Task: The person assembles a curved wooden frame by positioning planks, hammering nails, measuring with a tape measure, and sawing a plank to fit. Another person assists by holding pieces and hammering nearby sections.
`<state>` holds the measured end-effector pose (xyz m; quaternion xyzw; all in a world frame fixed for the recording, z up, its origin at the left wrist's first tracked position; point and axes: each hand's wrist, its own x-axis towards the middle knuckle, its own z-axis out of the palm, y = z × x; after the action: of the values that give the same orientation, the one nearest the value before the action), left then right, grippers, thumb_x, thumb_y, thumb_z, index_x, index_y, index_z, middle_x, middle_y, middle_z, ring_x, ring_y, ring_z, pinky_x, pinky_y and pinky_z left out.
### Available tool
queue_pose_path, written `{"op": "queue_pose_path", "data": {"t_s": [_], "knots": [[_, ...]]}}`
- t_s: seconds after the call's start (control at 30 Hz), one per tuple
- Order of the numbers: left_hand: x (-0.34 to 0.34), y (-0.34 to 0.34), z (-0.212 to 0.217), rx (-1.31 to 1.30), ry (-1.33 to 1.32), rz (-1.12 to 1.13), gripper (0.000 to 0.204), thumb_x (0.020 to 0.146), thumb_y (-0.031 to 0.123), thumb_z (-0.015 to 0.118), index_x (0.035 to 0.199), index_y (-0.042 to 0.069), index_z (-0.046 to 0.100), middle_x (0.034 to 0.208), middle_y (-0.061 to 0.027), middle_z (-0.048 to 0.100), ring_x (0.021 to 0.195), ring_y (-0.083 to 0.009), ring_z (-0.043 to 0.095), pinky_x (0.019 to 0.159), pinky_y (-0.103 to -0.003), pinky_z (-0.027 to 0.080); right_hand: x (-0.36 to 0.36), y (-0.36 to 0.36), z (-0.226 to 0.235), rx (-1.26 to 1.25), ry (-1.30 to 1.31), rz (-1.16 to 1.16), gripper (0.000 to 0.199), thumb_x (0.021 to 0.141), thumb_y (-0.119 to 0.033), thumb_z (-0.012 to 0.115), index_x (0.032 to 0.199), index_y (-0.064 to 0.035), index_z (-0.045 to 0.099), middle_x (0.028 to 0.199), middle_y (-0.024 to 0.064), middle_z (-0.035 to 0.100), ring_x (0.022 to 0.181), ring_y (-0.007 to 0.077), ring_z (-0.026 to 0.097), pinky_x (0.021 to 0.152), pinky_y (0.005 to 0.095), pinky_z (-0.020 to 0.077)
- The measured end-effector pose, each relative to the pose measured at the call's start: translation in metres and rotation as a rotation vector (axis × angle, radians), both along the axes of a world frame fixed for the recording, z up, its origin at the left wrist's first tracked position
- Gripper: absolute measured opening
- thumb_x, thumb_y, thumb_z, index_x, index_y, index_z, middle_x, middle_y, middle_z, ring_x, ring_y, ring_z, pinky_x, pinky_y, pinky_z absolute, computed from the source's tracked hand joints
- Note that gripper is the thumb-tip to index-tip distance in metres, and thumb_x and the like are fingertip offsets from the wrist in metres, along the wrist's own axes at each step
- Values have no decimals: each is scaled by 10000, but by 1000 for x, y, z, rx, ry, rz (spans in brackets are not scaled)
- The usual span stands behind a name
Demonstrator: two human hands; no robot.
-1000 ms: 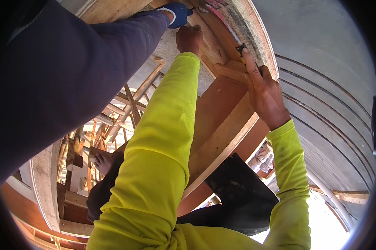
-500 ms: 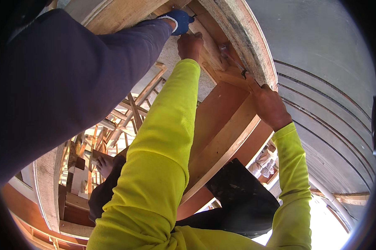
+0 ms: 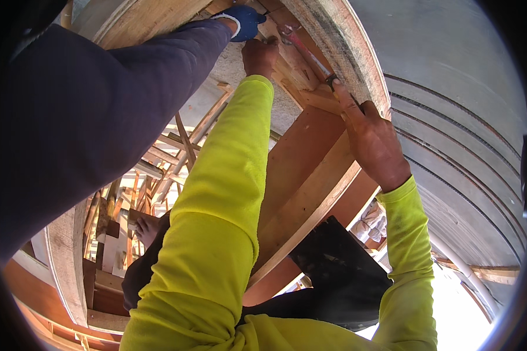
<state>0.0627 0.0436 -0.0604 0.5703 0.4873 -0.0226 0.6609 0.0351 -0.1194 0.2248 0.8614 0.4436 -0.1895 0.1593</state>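
My right hand (image 3: 375, 137) is closed round the black grip of a hammer (image 3: 308, 54) with a reddish shaft. The hammer's head lies up near the corner between a curved timber rib (image 3: 339, 35) and the brown panel behind it. To the left, my left hand (image 3: 260, 57) is closed against a timber piece (image 3: 292, 64); what its fingers pinch, if anything, is hidden. Just above it, a co-worker's blue-gloved hand (image 3: 247, 22) rests at the same timber, reaching in from the left along a dark sleeve (image 3: 117, 99).
Below my hands runs a timber beam (image 3: 310, 202) beside brown panels. Crossed wooden props (image 3: 175, 152) fill the space at lower left, where another hand (image 3: 146, 228) shows. A grey curved surface with dark ribbed bars (image 3: 462, 158) rises on the right.
My right hand and the hammer have moved up and left, and more of the shaft shows. My left hand and the gloved hand appear slightly further left and higher.
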Motion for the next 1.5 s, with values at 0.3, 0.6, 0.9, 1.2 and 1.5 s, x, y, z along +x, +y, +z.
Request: {"op": "queue_pose_path", "data": {"t_s": [0.3,0.6,0.9,1.2,1.5], "knots": [[-1,6,14,106,2,40,564,843,445,743,1038,-84,722,1106,-341,687,1081,-446,682,930,-471,558,0,11,5,-130,-18,-53,669,982,-46,513,1588,-260,327,919,255,597,776,459,669,689,529,557],[-1,7,13,87,-5,97,545,846,435,739,1015,-83,718,1089,-331,696,1070,-452,684,926,-495,557,5,8,5,-148,29,-51,723,956,-24,537,1597,-266,306,914,224,576,739,428,668,669,533,550],[-2,6,12,-108,7,8,541,862,426,722,985,-100,706,1040,-360,688,1038,-465,690,898,-490,567,4,0,9,-180,17,-84,634,1001,-101,568,1581,-237,350,893,234,609,724,458,632,653,528,518],[-5,3,22,118,-27,100,522,841,419,743,929,-95,727,1001,-331,709,1020,-447,700,893,-479,571,4,9,9,-131,27,-13,597,1015,-124,529,1578,-201,347,850,283,634,727,465,661,665,540,551],[-1,5,14,-40,17,-4,539,854,420,717,980,-104,720,1058,-354,688,1055,-447,689,919,-493,560,7,4,14,-105,5,-57,660,979,-59,492,1590,-241,319,951,268,622,790,455,689,726,531,574]]}}
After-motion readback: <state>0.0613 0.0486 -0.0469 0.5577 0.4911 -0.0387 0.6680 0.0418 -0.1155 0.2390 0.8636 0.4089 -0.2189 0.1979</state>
